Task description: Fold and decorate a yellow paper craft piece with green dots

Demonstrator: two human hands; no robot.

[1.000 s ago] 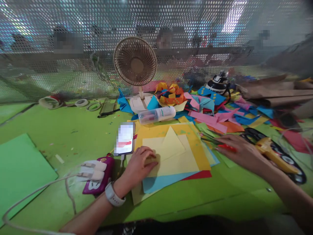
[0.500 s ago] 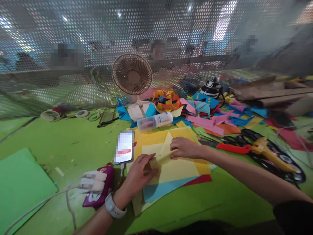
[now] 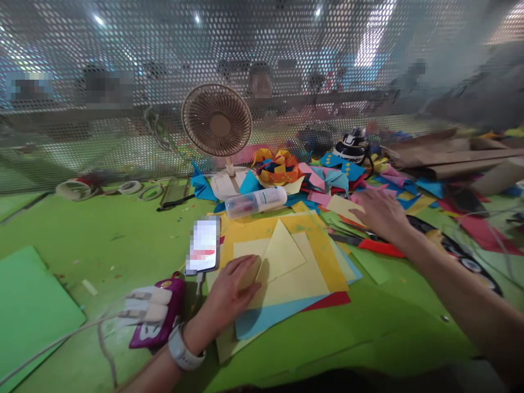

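A folded pale yellow paper [image 3: 282, 254] with a pointed top lies on a stack of coloured sheets. My left hand [image 3: 229, 286], with a white watch on the wrist, has its fingers and thumb on either side of the paper's left corner. Reaching out to the right, my right hand [image 3: 379, 210] holds a pale yellow paper piece [image 3: 346, 209] between thumb and fingers, over the scraps and near the red-handled cutter [image 3: 380, 246]. Under the folded paper are a yellow sheet [image 3: 333, 267], a blue sheet [image 3: 270, 319] and a red sheet [image 3: 331, 301].
A lit phone [image 3: 203, 245] and a purple power bank [image 3: 161, 314] with cables lie left of the stack. Behind it are a clear bottle [image 3: 256, 202], a fan [image 3: 219, 123] and a heap of folded papers [image 3: 282, 169]. Green sheets [image 3: 35, 311] lie far left.
My right hand has left the folded paper and moved right and away from me, carrying a pale yellow piece. My left hand stays at the folded paper, which now lies flatter.
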